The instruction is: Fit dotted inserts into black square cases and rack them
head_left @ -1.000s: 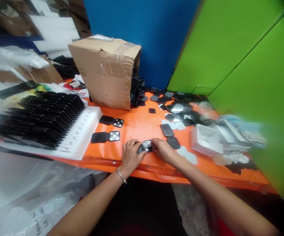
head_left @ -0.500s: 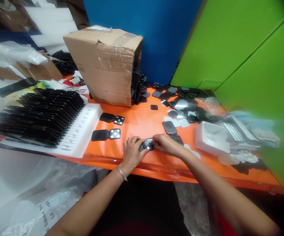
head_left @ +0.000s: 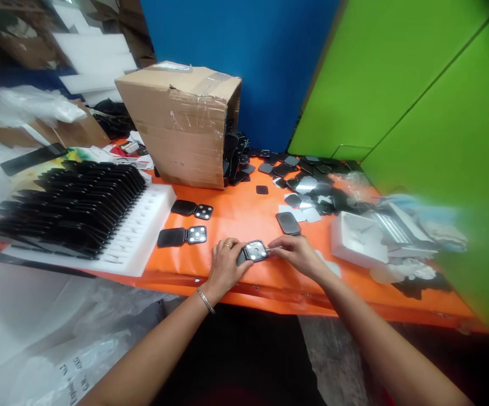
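Note:
My left hand, with a ring and a bracelet, holds a small hinged black piece near the table's front edge. White round dots show on its square face; my fingers cover part of its other leaf. At the right end of the piece, the fingers of my right hand are pinched together; what they hold, if anything, is too small to make out. Two similar hinged pieces lie unfolded on the left, an upper one and a lower one. Another black piece lies just beyond my right hand, which partly hides it.
Black plates stand in rows in a white foam tray at the left. Behind is a cardboard box, spilling black parts. Loose black pads cover the back right of the orange table. A white box sits at the right.
My right hand has moved right, off the face of the hinged piece to its right end, uncovering more white dots. My left hand keeps its hold. The view has shifted slightly.

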Tool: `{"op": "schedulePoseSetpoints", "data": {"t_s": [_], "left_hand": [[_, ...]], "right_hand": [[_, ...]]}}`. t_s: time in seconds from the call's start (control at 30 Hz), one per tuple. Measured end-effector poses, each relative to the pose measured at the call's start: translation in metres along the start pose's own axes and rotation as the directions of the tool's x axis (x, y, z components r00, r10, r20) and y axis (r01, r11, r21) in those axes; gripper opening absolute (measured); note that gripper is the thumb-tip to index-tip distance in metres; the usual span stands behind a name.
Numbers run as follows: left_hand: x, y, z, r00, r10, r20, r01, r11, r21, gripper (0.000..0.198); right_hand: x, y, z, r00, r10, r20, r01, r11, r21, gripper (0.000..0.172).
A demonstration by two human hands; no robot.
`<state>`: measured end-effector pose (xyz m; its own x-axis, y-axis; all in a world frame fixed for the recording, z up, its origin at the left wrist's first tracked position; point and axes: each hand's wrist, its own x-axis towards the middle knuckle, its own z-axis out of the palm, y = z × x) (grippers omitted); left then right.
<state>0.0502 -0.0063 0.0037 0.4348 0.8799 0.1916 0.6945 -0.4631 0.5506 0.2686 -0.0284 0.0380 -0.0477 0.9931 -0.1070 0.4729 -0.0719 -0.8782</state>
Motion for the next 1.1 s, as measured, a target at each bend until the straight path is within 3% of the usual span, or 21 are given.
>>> {"op": "schedulePoseSetpoints", "data": {"t_s": [0.07,0.13,0.2,0.3,0.4,0.57,0.63,0.77,0.83,0.93,0.97,1.0,1.1], "left_hand": [[0.0,0.0,0.0,1.0,0.014,-0.006,-0.014,1.0,-0.003,0.041],[0.0,-0.001,0.001,1.0,0.019,-0.012,-0.019,1.0,-0.001,0.04],[-0.001,-0.001,0.0,1.0,0.016,-0.006,-0.016,1.0,0.003,0.04],[-0.001,0.0,-0.001,1.0,0.015,0.018,-0.015,1.0,-0.003,0.039],[0.0,0.001,-0.002,1.0,-0.015,0.018,0.015,1.0,-0.007,0.041],[0.0,0.002,-0.002,0.999,-0.044,0.013,0.043,0.999,0.005,0.041],[-0.001,0.003,-0.002,0.999,-0.04,0.017,0.04,0.999,0.005,0.041],[0.0,0.004,-0.002,0.999,-0.048,0.007,0.048,0.999,0.012,0.039],[0.0,0.005,-0.002,0.999,-0.049,-0.001,0.049,0.999,0.012,0.038],[0.0,0.005,-0.001,0.999,-0.045,-0.018,0.045,0.999,0.008,0.038],[0.0,0.004,-0.001,0.999,-0.043,-0.023,0.043,0.999,0.008,0.038],[-0.001,0.004,0.0,0.999,-0.038,-0.026,0.039,0.999,0.009,0.037],[-0.001,0.003,-0.001,1.0,-0.019,-0.015,0.019,1.0,0.012,0.037]], "right_hand": [[0.011,-0.002,0.008,0.994,-0.093,-0.062,0.082,0.984,-0.158,0.011],[0.02,-0.01,0.015,0.983,-0.177,-0.045,0.151,0.927,-0.345,0.015],[0.025,-0.022,0.02,0.978,-0.194,0.072,0.203,0.834,-0.513,0.02],[0.028,-0.045,0.025,0.953,-0.1,0.285,0.28,0.648,-0.709,0.021],[0.032,-0.055,0.026,0.929,-0.055,0.365,0.333,0.551,-0.765,0.018],[0.037,-0.035,0.02,0.971,-0.06,0.232,0.191,0.781,-0.595,0.019],[0.04,-0.027,0.017,0.981,-0.068,0.18,0.156,0.828,-0.538,0.02],[0.053,-0.025,0.008,0.951,-0.095,0.294,0.232,0.847,-0.479,0.015],[0.059,-0.027,0.003,0.892,-0.018,0.452,0.202,0.91,-0.363,0.012],[0.054,-0.028,-0.003,0.697,0.077,0.713,-0.003,0.994,-0.105,0.016],[0.049,-0.027,-0.003,0.681,0.069,0.729,-0.068,0.997,-0.031,0.02],[0.042,-0.025,-0.002,0.719,0.061,0.693,-0.11,0.994,0.027,0.023],[0.026,-0.018,0.005,0.923,0.084,0.376,-0.115,0.991,0.063,0.023]]}}
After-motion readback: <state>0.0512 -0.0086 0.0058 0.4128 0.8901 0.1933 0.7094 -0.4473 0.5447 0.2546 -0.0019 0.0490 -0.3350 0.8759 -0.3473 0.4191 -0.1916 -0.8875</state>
